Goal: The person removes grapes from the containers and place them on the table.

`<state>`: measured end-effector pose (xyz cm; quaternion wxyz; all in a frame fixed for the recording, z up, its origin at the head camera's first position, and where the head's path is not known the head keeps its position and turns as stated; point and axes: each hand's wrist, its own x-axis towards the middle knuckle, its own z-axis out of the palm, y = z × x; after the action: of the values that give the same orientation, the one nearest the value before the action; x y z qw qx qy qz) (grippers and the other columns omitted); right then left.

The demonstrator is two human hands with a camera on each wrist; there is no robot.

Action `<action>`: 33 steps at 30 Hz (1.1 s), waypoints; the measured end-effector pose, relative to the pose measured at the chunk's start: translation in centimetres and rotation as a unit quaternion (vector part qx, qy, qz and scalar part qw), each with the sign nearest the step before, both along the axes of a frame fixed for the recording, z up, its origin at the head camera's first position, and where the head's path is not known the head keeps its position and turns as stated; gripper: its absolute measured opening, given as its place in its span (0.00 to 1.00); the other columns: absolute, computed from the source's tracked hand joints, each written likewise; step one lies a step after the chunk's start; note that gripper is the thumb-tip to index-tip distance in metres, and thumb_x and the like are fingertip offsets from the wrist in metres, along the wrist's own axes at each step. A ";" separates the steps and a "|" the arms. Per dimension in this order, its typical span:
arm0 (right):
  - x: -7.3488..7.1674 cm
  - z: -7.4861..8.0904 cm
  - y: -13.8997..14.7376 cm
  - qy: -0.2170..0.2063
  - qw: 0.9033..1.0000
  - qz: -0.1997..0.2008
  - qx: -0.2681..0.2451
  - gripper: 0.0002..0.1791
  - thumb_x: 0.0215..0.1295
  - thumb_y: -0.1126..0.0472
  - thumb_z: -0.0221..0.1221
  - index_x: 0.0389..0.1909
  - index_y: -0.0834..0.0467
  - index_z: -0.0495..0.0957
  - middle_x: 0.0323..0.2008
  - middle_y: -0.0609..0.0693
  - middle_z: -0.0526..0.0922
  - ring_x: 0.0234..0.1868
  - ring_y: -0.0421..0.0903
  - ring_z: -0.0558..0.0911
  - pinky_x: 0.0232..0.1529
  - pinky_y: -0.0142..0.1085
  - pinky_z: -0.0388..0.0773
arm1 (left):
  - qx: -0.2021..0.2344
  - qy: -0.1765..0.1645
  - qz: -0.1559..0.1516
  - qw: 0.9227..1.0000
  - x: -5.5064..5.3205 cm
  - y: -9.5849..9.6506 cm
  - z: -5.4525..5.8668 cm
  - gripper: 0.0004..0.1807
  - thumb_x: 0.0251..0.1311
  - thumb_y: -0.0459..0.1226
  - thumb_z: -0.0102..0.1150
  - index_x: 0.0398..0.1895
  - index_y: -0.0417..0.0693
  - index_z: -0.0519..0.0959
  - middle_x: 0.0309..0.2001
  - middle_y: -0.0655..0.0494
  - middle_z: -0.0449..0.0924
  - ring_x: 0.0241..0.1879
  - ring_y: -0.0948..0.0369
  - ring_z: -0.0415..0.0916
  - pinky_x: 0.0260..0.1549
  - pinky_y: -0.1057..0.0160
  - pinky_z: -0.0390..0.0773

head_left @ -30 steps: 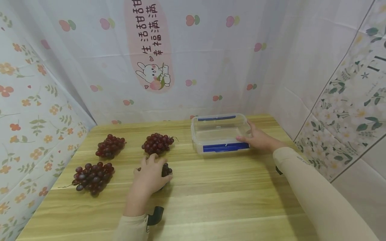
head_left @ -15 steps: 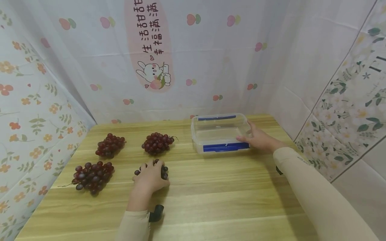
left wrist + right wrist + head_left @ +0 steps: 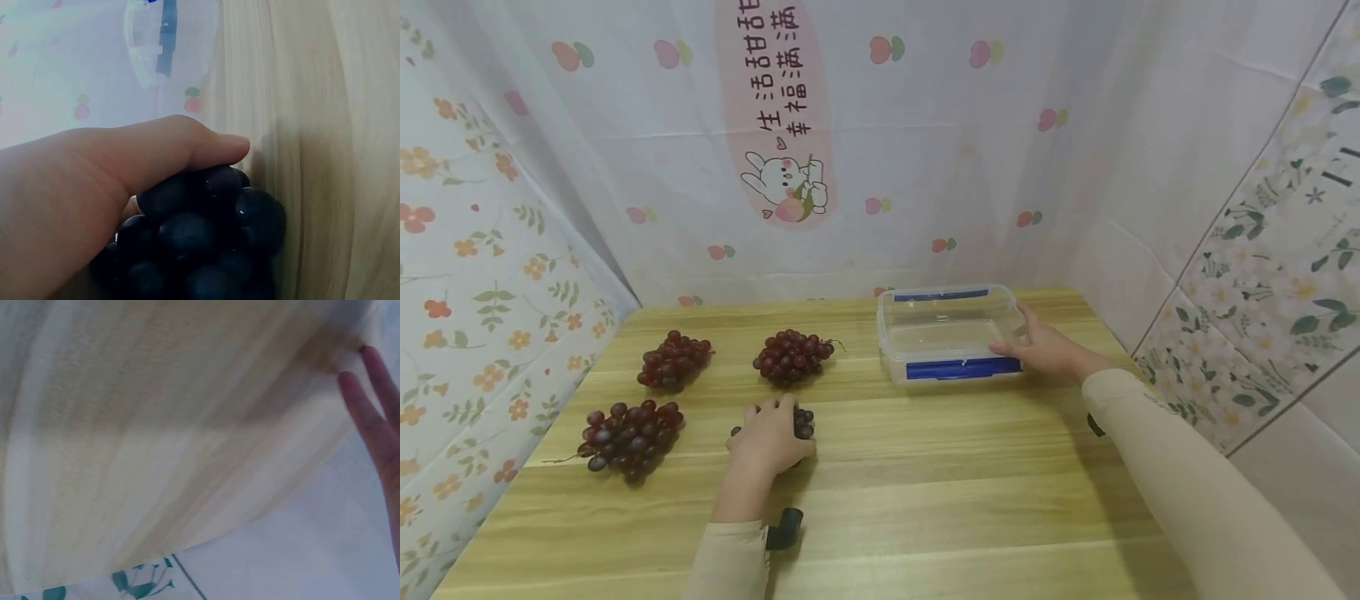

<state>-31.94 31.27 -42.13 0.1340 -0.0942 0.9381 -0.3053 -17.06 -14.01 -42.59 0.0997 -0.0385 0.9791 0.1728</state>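
Note:
My left hand [image 3: 767,437] is curled over a bunch of dark grapes [image 3: 803,423], which it mostly covers in the head view. In the left wrist view the thumb lies along the top of the dark grapes [image 3: 187,234]; the other fingers are hidden. Over on the right, my right hand [image 3: 1047,343] grips the right end of a clear plastic food container [image 3: 895,368] with blue clips, its thumb at the front corner. No lid is on the container. In the right wrist view only a few fingers [image 3: 369,412] show at the edge.
Three bunches of red grapes lie on the left part of the wooden table [image 3: 925,483]: one at the back left [image 3: 675,360], a bunch in front of it [image 3: 632,440], and another bunch [image 3: 792,357] beyond my left hand. Printed curtains [image 3: 925,150] hang behind and at both sides.
My left hand has shifted slightly left and toward me, and the dark grapes under it have shifted too. The right hand and the container have stayed in place.

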 end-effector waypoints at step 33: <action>0.6 1.9 0.0 -0.017 0.997 0.046 0.061 0.71 0.70 0.22 0.54 0.84 0.61 0.19 0.81 0.79 0.47 0.81 0.78 0.52 0.80 0.70 0.49 | -0.006 -0.014 -0.048 0.999 0.9 0.1 0.8 0.48 0.58 0.57 0.75 0.77 0.46 0.69 0.75 0.32 0.66 0.74 0.31 0.61 0.55 0.20 0.73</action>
<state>-31.31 31.24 -40.24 0.1690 -0.1233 0.9472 -0.2431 -16.17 -13.92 -41.82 0.1218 0.0056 0.9793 0.1614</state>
